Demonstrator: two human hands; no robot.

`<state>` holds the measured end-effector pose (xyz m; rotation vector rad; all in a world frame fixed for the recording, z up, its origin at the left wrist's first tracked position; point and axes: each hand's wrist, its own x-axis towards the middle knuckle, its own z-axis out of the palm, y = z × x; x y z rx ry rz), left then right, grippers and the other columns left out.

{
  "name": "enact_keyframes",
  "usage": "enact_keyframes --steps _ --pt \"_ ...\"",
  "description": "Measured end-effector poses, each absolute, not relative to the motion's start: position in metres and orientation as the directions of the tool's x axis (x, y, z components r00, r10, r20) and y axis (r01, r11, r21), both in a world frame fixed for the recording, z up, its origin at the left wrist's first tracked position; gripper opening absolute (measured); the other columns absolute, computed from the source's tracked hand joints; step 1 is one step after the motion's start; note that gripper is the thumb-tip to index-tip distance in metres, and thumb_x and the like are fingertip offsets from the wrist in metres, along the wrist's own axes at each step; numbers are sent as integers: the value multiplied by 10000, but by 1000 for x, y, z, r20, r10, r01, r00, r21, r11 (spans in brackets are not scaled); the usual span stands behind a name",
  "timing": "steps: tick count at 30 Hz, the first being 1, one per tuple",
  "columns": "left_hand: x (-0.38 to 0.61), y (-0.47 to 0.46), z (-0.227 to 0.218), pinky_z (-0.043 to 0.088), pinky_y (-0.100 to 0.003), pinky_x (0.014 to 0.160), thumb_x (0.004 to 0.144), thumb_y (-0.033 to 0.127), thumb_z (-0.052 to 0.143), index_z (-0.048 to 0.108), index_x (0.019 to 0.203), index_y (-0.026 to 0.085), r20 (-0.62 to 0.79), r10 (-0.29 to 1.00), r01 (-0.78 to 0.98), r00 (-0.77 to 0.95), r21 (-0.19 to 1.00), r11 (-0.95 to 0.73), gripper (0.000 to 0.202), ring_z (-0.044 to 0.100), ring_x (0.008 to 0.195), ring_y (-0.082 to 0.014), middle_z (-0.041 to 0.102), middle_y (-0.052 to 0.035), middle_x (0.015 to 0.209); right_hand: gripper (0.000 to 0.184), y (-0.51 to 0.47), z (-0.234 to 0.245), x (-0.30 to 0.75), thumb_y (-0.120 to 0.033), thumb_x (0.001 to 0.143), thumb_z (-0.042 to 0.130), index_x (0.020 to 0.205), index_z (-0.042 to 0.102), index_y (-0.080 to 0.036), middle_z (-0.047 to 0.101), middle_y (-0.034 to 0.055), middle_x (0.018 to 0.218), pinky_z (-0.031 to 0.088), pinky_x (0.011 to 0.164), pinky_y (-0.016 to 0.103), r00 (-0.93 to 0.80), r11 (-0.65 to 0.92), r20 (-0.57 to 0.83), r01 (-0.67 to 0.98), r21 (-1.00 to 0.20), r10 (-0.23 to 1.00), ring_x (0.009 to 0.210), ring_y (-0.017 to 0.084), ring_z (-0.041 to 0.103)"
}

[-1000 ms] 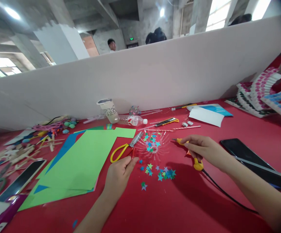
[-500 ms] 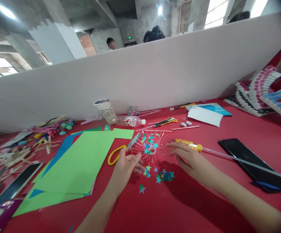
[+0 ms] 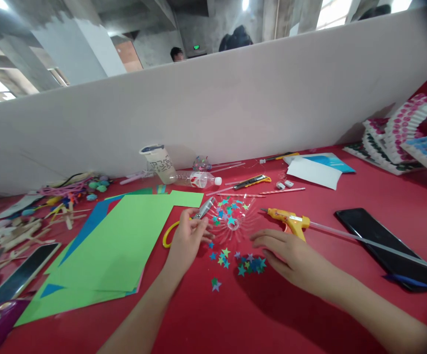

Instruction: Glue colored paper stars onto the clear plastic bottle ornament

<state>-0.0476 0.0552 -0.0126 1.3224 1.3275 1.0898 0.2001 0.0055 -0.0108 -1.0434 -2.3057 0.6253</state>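
A clear plastic piece cut into strips around a ring (image 3: 233,224), like a bottle bottom, lies on the red table with several star sequins (image 3: 230,206) on it. My left hand (image 3: 188,238) is at its left edge, fingers apart, with nothing visible in it. Partly behind that hand lie yellow-handled scissors (image 3: 169,235). My right hand (image 3: 289,250) hovers to the right, fingers stretched out and holding nothing. Between my hands is a cluster of loose star sequins (image 3: 252,264). A yellow glue gun (image 3: 289,219) with a long glue stick rests just beyond my right hand.
Green paper sheets (image 3: 117,246) lie at the left, and a black phone (image 3: 364,231) at the right. Farther back are a paper cup (image 3: 159,164), a plastic bottle (image 3: 198,180), a utility knife (image 3: 252,182) and straws (image 3: 283,191). A white partition (image 3: 235,108) borders the table.
My left hand has shifted slightly left and up. My right hand has lowered slightly, uncovering more of the glue gun. The clear piece shows more stars toward its right side.
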Motion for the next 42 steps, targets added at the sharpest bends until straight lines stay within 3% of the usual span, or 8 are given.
enact_keyframes --steps 5,11,15,18,23,30,37,42 --pt "-60 60 -19 492 -222 459 748 185 559 412 940 206 -198 980 71 -8 978 198 242 647 528 -133 642 13 727 227 19 0 204 -84 827 448 973 574 -204 635 55 947 482 692 279 -393 507 320 661 -554 862 796 165 613" --pt "-50 61 -31 556 -323 682 651 45 621 493 957 180 -344 927 -11 152 937 349 358 695 737 -189 624 -80 1025 368 36 -3 183 -59 753 494 1074 583 -215 611 65 1094 475 711 289 -497 541 233 678 -497 836 805 164 619" --pt "-39 64 -29 541 -346 711 641 59 652 512 970 190 -361 902 -52 238 922 383 380 690 790 -216 624 -95 1076 269 47 -13 174 -63 788 470 961 619 -205 647 48 970 469 736 300 -460 533 283 620 -576 841 812 164 609" --pt "-34 68 -23 517 -343 723 623 58 660 547 939 174 -346 895 -66 281 924 377 355 674 845 -235 647 -103 1034 206 53 -15 176 -65 807 466 847 616 -201 646 24 851 470 711 276 -429 527 316 585 -617 846 762 145 601" --pt "-26 69 -6 429 -277 872 587 9 649 558 962 200 -207 947 -167 245 953 252 431 581 1024 -174 635 -43 1020 172 52 7 184 -87 837 470 874 593 -201 635 31 892 473 747 285 -391 575 424 503 -646 817 814 143 592" --pt "6 60 27 428 -263 850 620 44 701 550 1019 203 -31 981 -393 194 913 107 455 576 909 -126 599 -8 980 159 40 60 190 -102 858 479 888 595 -207 624 31 901 459 753 270 -329 684 601 391 -616 729 857 138 576" --pt "13 50 32 455 -305 827 729 154 667 618 842 166 -4 958 -362 288 925 113 124 622 842 -162 677 -34 857 203 24 75 193 -54 841 479 930 588 -200 601 22 964 453 775 225 -435 740 599 366 -564 672 894 110 562" --pt "7 49 33 464 -284 782 670 131 700 634 839 175 39 979 -215 198 977 5 187 641 813 -172 704 -24 848 177 14 85 199 -98 845 506 938 595 -219 601 21 963 474 714 227 -429 712 569 395 -580 701 856 118 571"
